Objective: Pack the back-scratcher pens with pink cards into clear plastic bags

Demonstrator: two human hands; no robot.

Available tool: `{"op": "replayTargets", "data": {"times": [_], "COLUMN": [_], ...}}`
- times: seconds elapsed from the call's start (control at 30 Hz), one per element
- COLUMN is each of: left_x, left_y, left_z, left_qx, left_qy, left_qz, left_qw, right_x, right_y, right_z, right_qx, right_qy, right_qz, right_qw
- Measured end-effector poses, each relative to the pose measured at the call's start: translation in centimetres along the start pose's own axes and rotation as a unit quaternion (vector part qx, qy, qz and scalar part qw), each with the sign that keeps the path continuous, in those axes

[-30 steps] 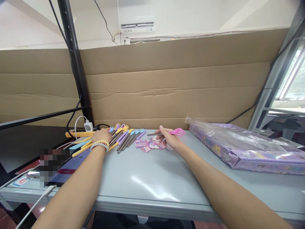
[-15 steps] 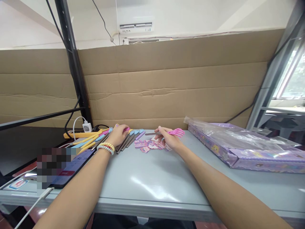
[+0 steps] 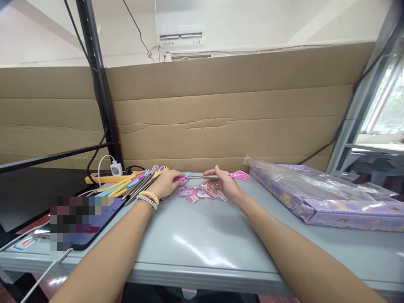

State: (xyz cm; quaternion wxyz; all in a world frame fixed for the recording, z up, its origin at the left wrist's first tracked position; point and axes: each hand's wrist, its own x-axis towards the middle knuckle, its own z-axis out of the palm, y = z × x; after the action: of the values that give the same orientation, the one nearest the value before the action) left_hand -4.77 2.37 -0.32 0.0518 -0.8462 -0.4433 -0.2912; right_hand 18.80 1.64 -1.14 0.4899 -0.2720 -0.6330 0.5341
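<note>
My right hand (image 3: 221, 185) is closed round a metal-shafted back scratcher with a pink claw head (image 3: 239, 175), held level just above the grey table (image 3: 202, 240). My left hand (image 3: 166, 184), with bead bracelets at the wrist, pinches a pink handle piece (image 3: 179, 179) at the shaft's left end. A pile of back scratchers (image 3: 139, 185) with yellow, blue and purple handles lies left of my left hand. Small pink printed tags (image 3: 198, 193) lie under and between my hands.
A purple printed box under clear plastic (image 3: 318, 195) lies at the right. A phone (image 3: 91, 219), white cables and a charger plug (image 3: 116, 169) sit at the left. A cardboard wall (image 3: 233, 122) backs the table; a black frame post (image 3: 101, 97) stands at left.
My left hand moved right from the pile of back scratchers, carrying a pink handle piece to the left end of the shaft that my right hand holds. My right hand barely moved.
</note>
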Motion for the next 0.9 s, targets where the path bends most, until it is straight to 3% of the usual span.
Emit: {"op": "replayTargets", "data": {"times": [0.67, 0.9], "left_x": [0.0, 0.1], "left_y": [1.6, 1.2], "left_z": [-0.5, -0.3], "left_qx": [-0.071, -0.07], "left_qy": [-0.001, 0.025], "left_qz": [0.029, -0.013], "left_qw": [0.997, 0.997], "right_x": [-0.2, 0.1], "right_y": [-0.7, -0.2], "right_z": [-0.1, -0.4], "right_qx": [0.014, -0.051], "right_qy": [0.02, 0.006], "right_qz": [0.019, 0.076], "right_qw": [1.0, 0.996]}}
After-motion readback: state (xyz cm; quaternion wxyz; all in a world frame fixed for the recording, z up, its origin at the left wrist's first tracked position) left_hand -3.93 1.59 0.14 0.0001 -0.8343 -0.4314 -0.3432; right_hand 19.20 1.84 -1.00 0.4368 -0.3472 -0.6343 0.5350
